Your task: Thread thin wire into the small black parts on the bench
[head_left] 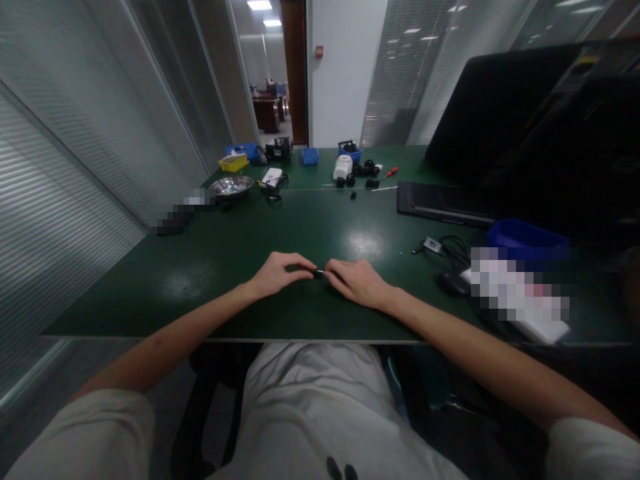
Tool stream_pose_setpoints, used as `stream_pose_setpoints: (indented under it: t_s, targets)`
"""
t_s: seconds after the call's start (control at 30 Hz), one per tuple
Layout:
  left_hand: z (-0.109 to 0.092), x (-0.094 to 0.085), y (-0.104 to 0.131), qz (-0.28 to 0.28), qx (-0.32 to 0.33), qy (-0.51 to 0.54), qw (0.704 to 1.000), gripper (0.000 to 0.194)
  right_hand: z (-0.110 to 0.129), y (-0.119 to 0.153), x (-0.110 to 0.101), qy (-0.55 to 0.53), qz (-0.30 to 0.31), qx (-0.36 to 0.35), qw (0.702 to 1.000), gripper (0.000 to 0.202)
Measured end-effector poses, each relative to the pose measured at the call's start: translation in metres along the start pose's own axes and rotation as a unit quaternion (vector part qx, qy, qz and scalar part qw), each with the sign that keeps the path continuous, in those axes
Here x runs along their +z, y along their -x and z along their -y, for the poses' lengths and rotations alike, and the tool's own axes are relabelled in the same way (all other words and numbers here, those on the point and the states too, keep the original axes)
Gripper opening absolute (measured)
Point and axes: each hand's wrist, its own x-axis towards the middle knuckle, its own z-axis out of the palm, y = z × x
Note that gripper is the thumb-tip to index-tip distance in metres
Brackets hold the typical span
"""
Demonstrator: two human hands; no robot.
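Note:
Low over the green tabletop (280, 227), my two hands meet in front of my body. My left hand (280, 272) is closed in a pinch, thumb and fingertips on one end of a small dark piece (319, 274). A short silvery part of it shows between the hands. My right hand (356, 280) has its fingers curled together at the other end of the piece. The fingers hide most of it, and it is too small for me to tell its exact kind.
To the right are a black mouse (453, 284), an adapter with a cable (433, 245), a blue bin (527, 240) and a keyboard (445, 203). A metal bowl (232, 187), small bins, black parts and an orange screwdriver (391, 172) lie farther back.

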Motion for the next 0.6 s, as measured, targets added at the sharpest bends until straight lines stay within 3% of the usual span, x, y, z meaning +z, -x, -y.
stream_pose_setpoints:
  t_s: [0.13,0.33,0.6]
  targets:
    - [0.0020,0.0008,-0.0004,-0.005,-0.027,0.020,0.999,0.028,-0.0003,-0.0014,-0.0006,0.001,0.007,-0.001,1.000,0.030]
    - [0.0000,0.0038,0.0004,0.058,0.080,-0.065,0.993,0.023,0.0013,-0.0028,0.0006,0.045,0.035,-0.026,0.998,0.031]
    - [0.0025,0.0091,-0.0005,0.007,0.053,-0.022,0.998,0.019,0.0051,-0.0039,0.0003,0.031,0.035,0.001,0.999,0.032]
